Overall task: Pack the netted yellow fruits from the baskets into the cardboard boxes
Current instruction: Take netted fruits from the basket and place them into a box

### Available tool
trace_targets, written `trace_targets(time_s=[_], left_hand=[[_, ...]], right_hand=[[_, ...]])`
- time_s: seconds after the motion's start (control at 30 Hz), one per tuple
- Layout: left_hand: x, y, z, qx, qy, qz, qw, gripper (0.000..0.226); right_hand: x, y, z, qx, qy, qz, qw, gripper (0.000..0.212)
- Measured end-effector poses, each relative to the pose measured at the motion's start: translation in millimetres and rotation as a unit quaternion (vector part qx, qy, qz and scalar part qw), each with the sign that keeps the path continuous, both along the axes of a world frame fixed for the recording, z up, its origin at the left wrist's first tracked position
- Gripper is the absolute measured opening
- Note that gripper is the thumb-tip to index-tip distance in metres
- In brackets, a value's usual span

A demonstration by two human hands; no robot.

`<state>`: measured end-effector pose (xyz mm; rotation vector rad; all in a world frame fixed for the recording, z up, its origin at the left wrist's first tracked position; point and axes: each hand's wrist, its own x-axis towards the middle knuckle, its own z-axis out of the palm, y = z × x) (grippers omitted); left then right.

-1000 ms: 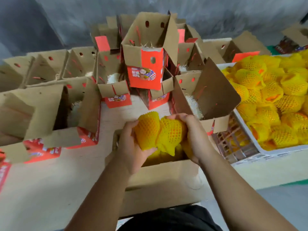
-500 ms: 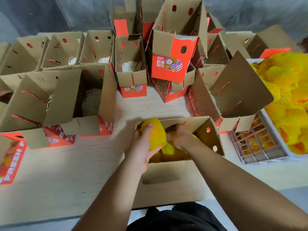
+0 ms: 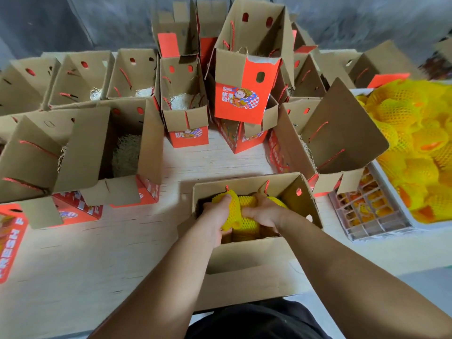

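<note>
Both hands inside the open cardboard box point(image 3: 256, 243) at the near edge of the table point(image 3: 73, 260). Left hand point(image 3: 215, 222) curled round a netted yellow fruit point(image 3: 228, 209), thumb on top, fingers wrapped underneath. Right hand point(image 3: 265, 211) curled over a second netted fruit point(image 3: 247, 205) just beside the first, the two fruits touching. More yellow netted fruit point(image 3: 277, 200) visible beneath and behind the right hand, low in the same box. Box flaps folded outward; red cord handles at the far wall.

To the right: white basket point(image 3: 391, 189) heaped with netted yellow fruits point(image 3: 413, 133), standing on a slatted pale crate point(image 3: 371, 218) holding more fruit behind the slats.

Behind and to the left: many open cardboard boxes, brown inside, red outside, with oval holes and red cord handles. Pale shredded padding point(image 3: 127, 155) in the bottom of several. One box stacked upright on others point(image 3: 247, 94), centre rear, carrying a printed label with a cartoon figure, a blue-and-white check pattern and Chinese characters, too small to read with certainty. Same label on the smaller box point(image 3: 188, 135) left of it. White capitals "FRESH F" legible on the red box side point(image 3: 9, 243) at the far left edge; remaining letters cut off. Partial white lettering on the red side of the box point(image 3: 276, 152) at right centre, unreadable at this angle.

Dark clothing point(image 3: 256, 321) at the bottom edge.
</note>
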<state>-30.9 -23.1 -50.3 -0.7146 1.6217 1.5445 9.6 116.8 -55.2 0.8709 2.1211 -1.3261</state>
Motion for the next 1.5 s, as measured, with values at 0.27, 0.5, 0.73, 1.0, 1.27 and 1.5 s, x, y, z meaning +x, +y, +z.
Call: trace_targets(time_s=[0.27, 0.5, 0.73, 1.0, 1.27, 1.5], left_hand=[[1.1, 14.0, 10.4, -0.092, 0.07, 0.073, 0.991, 0.073], [24.0, 4.0, 12.0, -0.166, 0.303, -0.311, 0.886, 0.014], [10.6, -12.8, 18.7, -0.357, 0.394, -0.475, 0.701, 0.044], [19.7, -6.8, 32.7, -0.391, 0.437, -0.444, 0.677, 0.03], [28.5, -6.4, 23.1, -0.336, 0.325, -0.507, 0.724, 0.022], [28.8, 6.6, 41.0, -0.237, 0.414, -0.397, 0.785, 0.02]], right_hand=[[-4.1, -3.6, -4.9, 0.077, 0.012, -0.045, 0.996, 0.07], [-5.6, -4.4, -9.1, 0.067, 0.012, -0.027, 0.997, 0.087], [-0.5, 13.3, -1.8, 0.067, 0.042, -0.021, 0.997, 0.076], [3.9, 7.7, 12.2, 0.158, 0.018, 0.105, 0.982, 0.062], [8.9, 12.2, 16.8, 0.165, 0.027, 0.171, 0.971, 0.047], [18.8, 24.0, 43.3, 0.174, 0.116, 0.184, 0.96, 0.023]])
